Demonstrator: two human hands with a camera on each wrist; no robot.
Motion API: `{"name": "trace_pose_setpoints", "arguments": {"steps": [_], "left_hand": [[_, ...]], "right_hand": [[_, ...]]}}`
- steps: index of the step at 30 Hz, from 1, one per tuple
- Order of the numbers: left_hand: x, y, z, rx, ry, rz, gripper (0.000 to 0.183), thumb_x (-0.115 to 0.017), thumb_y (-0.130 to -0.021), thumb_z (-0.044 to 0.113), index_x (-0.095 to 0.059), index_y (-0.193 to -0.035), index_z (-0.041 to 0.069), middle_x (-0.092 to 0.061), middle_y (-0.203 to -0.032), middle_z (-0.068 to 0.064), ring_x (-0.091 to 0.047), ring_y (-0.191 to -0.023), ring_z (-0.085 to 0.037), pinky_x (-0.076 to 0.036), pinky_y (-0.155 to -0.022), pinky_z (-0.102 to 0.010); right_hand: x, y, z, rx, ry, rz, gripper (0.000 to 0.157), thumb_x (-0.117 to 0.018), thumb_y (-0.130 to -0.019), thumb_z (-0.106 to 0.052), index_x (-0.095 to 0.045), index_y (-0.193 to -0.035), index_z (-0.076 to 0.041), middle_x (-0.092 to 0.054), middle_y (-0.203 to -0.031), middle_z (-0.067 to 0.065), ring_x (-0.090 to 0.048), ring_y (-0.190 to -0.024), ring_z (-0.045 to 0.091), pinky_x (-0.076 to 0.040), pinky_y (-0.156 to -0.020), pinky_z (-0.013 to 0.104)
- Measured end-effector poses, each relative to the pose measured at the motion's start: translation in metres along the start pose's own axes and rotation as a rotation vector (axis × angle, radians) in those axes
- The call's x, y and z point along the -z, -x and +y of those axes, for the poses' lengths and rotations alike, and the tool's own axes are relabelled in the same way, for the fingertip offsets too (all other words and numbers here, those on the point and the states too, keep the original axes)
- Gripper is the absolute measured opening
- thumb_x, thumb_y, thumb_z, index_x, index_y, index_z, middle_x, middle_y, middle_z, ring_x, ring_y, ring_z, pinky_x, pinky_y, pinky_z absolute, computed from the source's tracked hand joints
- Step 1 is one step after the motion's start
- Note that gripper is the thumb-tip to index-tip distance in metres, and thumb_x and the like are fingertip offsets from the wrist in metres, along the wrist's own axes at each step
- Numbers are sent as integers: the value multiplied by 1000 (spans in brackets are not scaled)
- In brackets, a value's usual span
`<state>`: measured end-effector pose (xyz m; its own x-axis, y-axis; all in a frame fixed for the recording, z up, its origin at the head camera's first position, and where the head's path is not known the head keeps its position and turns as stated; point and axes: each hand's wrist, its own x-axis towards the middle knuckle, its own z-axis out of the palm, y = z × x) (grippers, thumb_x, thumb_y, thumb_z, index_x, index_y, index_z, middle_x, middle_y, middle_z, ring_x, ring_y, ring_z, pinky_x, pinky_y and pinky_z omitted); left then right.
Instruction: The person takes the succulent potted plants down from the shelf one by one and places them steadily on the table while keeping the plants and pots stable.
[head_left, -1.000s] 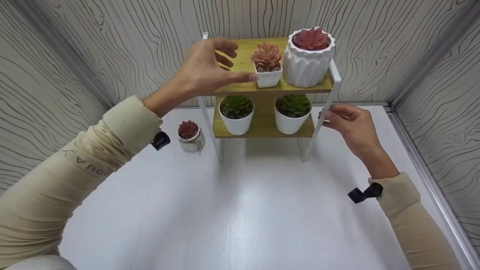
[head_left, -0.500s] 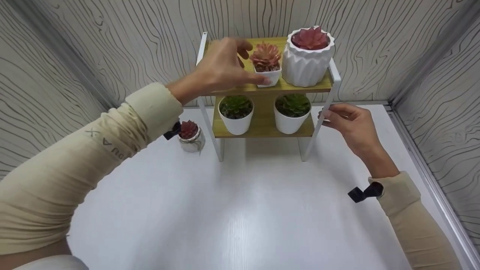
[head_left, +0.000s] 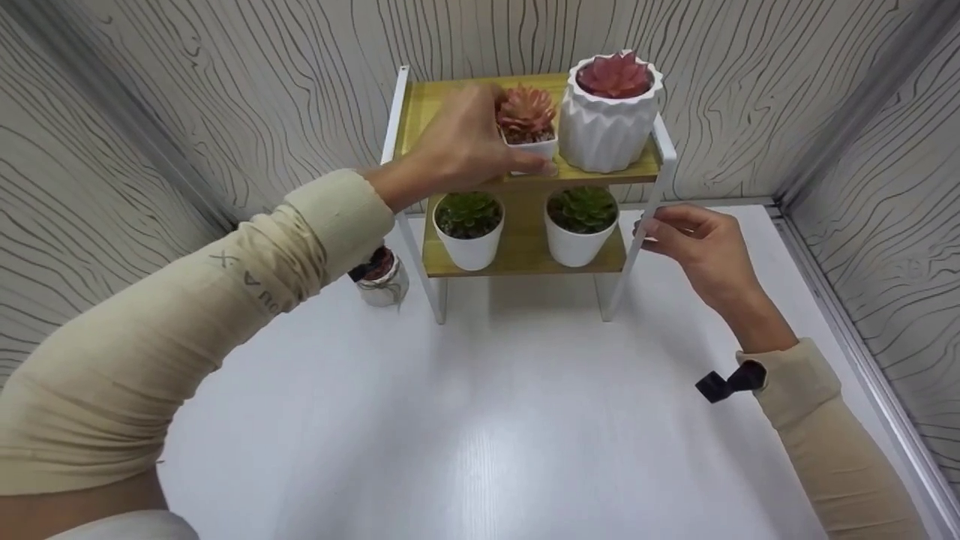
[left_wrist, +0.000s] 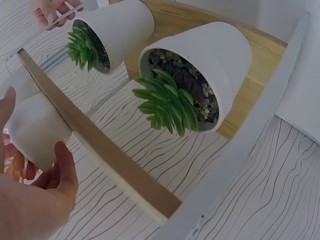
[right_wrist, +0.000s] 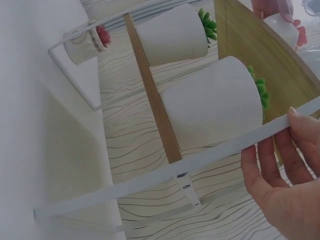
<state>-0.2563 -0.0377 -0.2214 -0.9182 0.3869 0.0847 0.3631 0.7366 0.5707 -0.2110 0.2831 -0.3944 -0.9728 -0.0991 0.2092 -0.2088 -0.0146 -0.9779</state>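
My left hand (head_left: 472,142) holds a small square white pot with a pinkish-orange succulent (head_left: 529,112) on the top board of a two-tier plant stand (head_left: 450,90). The thumb lies across the pot's front and the fingers reach behind it. In the left wrist view, thumb and fingers are on both sides of the white pot (left_wrist: 40,127). With thumb and fingers, my right hand (head_left: 705,244) grips the stand's white right leg (head_left: 637,244); in the right wrist view the fingers wrap behind the white metal bar (right_wrist: 225,150).
Beside the held pot stands a larger ribbed white pot with a red succulent (head_left: 609,124). Two green succulents in round white pots (head_left: 470,244) (head_left: 577,240) occupy the lower board. Left of the stand, a small red succulent pot (head_left: 384,289) sits on the white table (head_left: 480,420), partly behind the left sleeve.
My left hand has moved right, from beside the small square pot to a hold around it. The right hand keeps its grip on the stand's leg. The view has shifted slightly.
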Motion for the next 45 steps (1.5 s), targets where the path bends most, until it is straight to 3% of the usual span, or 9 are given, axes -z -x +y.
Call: {"name": "trace_pose_setpoints", "arguments": {"steps": [6,13,25,32,39,45], "left_hand": [[-5,-2,0,42,27,0,64,-95,-77,39,-68,-127,10,-75,-122,-2,-68,-103,-9,-57,-94,-20],[-8,-4,1,96,167,3,53,-95,-79,29,-69,-120,9,-75,-111,-4,-68,-75,-12,-61,-69,-25],[-10,-4,0,116,218,1,53,-95,-79,27,-67,-120,7,-72,-104,-6,-68,-65,-13,-62,-67,-27],[-11,-5,1,122,211,-3,54,-94,-80,27,-67,-123,7,-71,-107,-6,-67,-69,-13,-60,-68,-24],[-11,-6,-2,71,153,52,44,-93,-78,29,-71,-109,8,-68,-96,1,-59,-82,-9,-48,-73,-20],[-8,-4,-1,91,193,36,47,-93,-80,29,-70,-115,8,-71,-101,-2,-64,-80,-11,-54,-73,-22]], "right_hand": [[-3,-2,2,3,-41,-16,28,-74,-97,-8,-72,-121,7,-79,-109,4,-77,-105,14,-62,-94,28],[-1,-2,2,24,-48,-13,28,-74,-97,-6,-71,-120,9,-78,-109,5,-77,-106,17,-62,-94,29],[-1,0,3,-1,-20,-4,29,-75,-97,-11,-72,-122,4,-76,-112,3,-75,-109,14,-61,-95,27],[0,1,3,-10,4,11,30,-75,-97,-13,-73,-123,3,-75,-113,2,-75,-108,12,-61,-94,25],[0,-1,8,7,-111,8,23,-73,-96,-3,-72,-117,8,-78,-106,2,-77,-102,12,-63,-92,29],[0,-2,7,-3,-104,7,24,-75,-96,-4,-72,-117,8,-77,-107,2,-77,-103,13,-63,-92,29]]}}
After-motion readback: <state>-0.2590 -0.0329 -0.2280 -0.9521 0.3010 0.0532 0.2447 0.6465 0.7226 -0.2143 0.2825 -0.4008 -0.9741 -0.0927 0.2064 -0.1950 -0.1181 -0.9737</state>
